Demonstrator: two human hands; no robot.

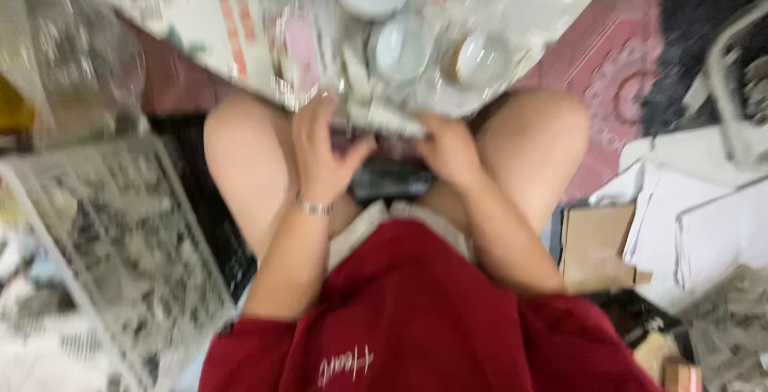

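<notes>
The picture is motion-blurred, so detail is thin. The person sits with both knees under the near edge of a cluttered table point(240, 48). The left hand point(324, 156) is spread, fingers loose, touching the table edge and grasping nothing visible. The right hand point(448, 150) seems to close its grip on a pale flat packet point(392, 120) at the near edge, though I cannot tell how firmly. Two round white lids point(400, 48) sit just beyond. A judgement: steadying the packet with both hands would keep the nearby clutter undisturbed.
</notes>
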